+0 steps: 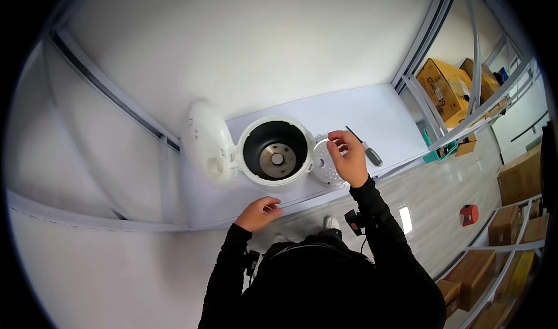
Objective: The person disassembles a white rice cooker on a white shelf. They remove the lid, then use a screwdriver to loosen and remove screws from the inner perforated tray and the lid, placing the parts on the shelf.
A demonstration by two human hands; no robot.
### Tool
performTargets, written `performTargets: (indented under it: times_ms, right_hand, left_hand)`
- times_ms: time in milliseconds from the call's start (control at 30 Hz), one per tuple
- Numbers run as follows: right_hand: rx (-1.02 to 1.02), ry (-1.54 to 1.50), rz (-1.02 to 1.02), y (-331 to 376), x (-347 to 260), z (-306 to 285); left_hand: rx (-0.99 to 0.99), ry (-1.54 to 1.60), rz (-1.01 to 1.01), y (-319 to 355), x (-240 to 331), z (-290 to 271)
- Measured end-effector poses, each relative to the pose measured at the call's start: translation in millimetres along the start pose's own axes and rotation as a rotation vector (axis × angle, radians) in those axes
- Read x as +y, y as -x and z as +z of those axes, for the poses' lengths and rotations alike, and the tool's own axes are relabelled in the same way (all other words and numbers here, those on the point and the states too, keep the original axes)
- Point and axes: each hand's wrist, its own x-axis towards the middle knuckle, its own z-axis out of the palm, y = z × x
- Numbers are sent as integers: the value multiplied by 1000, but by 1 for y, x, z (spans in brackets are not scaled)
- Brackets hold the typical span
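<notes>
While the white rice cooker (274, 153) sits open on the white table (383, 111) with its lid (206, 143) flipped up on the far side from the right hand, the right hand (349, 157) is the one doing the work: it's pinching the round perforated inner plate (325, 165) at its upper edge, fingers curled over the rim. That plate sits just beside the cooker's rim, touching or near enough, tilted a bit as far as I can tell, so the pot opening lies directly toward the left hand's side from it. The left hand (260, 213) is loosely curled and holding nothing, resting at the near table edge, below the cooker and clearly farther from the plate. Inside the pot you can see the dark wall and the metal heating disc (276, 159). Just past the right hand's fingertips lies a screwdriver (365, 147), running diagonally away, untouched. Cardboard boxes (444, 88) are well off beyond the right side.
</notes>
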Motion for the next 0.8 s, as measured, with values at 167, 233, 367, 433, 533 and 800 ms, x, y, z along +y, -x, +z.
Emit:
performTargets:
  times_ms: [167,233,367,433,533,800]
  right_hand:
    - [-48,169,60,11,74,-44]
    - [-148,252,71,-1,99,-65]
    - [-386,351,86,-13,159,-96]
    - [-524,381,51,-19,171,-100]
    - [-658,330,100,-27,173,-102]
    - [-820,331,201,-47,175,-100]
  left_hand:
    - [15,8,-79,-23,16,72]
    - [76,19,-42,-58,29,103]
    - [298,69,60,-114,44,160]
    - [456,77,-9,-132,41,178]
    - [618,115,-119,-146,39,188]
    - [817,341,-50,-174,34,197]
